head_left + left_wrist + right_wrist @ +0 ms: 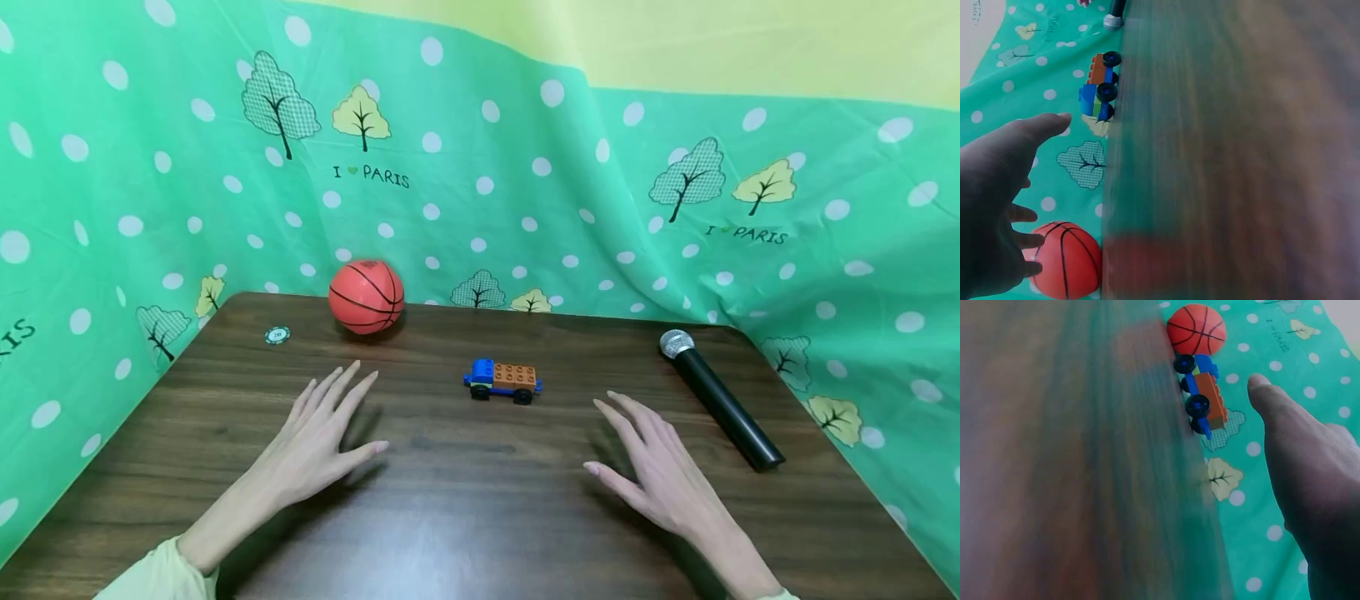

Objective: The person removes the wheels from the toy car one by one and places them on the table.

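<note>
Both hands hover above the table, holding nothing. My left hand (313,450) has its fingers spread and extended, pointing toward a red basketball (367,297) with black lines at the back. A green-and-white poker chip (277,335) lies flat left of the ball. Between the hands and further back stands a toy truck (503,381) made of building blocks, with a blue cab, orange studded bed and black wheels. My right hand (660,471), fingers extended, is left of a black microphone (722,400) with a silver mesh head. The left wrist view also shows the truck (1099,86).
The dark wooden table (465,500) has a glossy top. A green dotted cloth (480,150) with printed trees hangs behind it and along both sides. The basketball and the microphone head sit near the table's back edge.
</note>
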{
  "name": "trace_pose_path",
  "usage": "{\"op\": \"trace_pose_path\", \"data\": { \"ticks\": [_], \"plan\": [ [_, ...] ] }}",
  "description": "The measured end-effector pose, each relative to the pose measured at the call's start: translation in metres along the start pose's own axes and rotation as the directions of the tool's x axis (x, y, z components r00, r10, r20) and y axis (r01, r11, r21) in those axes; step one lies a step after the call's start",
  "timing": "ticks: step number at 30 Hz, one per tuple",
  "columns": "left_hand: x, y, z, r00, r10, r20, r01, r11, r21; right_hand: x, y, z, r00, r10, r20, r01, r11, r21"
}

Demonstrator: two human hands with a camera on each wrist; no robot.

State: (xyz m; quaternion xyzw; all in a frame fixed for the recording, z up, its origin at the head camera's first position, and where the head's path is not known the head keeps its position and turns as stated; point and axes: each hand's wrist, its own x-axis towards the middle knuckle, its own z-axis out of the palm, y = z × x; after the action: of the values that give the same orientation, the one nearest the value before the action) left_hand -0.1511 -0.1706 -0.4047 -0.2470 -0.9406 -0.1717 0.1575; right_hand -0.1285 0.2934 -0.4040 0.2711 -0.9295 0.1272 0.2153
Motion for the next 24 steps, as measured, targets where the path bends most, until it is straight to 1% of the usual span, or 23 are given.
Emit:
{"op": "trace_pose_path", "data": {
  "ticks": [3, 6, 9, 11, 13, 17, 21, 24],
  "plan": [
    [0.009, 0.003, 0.003, 1.000, 0.002, 0.014, 0.000, 0.997, -0.081, 0.009, -0.001, 0.006, 1.000, -0.011, -0.017, 0.011, 0.999, 0.031],
    [0.018, 0.005, 0.007, 0.999, -0.013, 0.042, 0.021, 0.982, -0.186, 0.018, -0.001, 0.014, 0.999, -0.011, -0.037, 0.013, 0.998, 0.067],
    [0.026, 0.007, 0.012, 0.996, -0.033, 0.079, 0.054, 0.955, -0.292, 0.026, -0.001, 0.021, 0.999, 0.003, -0.040, 0.002, 0.993, 0.118],
    [0.031, 0.007, 0.017, 0.995, -0.041, 0.092, 0.070, 0.937, -0.342, 0.031, -0.001, 0.026, 0.999, 0.020, -0.032, -0.014, 0.988, 0.155],
    [0.037, 0.008, 0.021, 0.994, -0.048, 0.096, 0.081, 0.918, -0.389, 0.037, -0.002, 0.030, 0.999, 0.040, -0.021, -0.035, 0.980, 0.196],
    [0.051, 0.009, 0.030, 0.995, -0.052, 0.084, 0.086, 0.875, -0.477, 0.047, -0.003, 0.037, 0.997, 0.083, -0.006, -0.079, 0.965, 0.251],
    [0.064, 0.010, 0.037, 0.996, -0.053, 0.077, 0.087, 0.838, -0.538, 0.056, -0.003, 0.043, 0.993, 0.114, 0.009, -0.111, 0.946, 0.305],
    [0.072, 0.012, 0.043, 0.996, -0.059, 0.074, 0.090, 0.824, -0.559, 0.063, -0.002, 0.049, 0.992, 0.122, 0.017, -0.121, 0.930, 0.346]
  ]
}}
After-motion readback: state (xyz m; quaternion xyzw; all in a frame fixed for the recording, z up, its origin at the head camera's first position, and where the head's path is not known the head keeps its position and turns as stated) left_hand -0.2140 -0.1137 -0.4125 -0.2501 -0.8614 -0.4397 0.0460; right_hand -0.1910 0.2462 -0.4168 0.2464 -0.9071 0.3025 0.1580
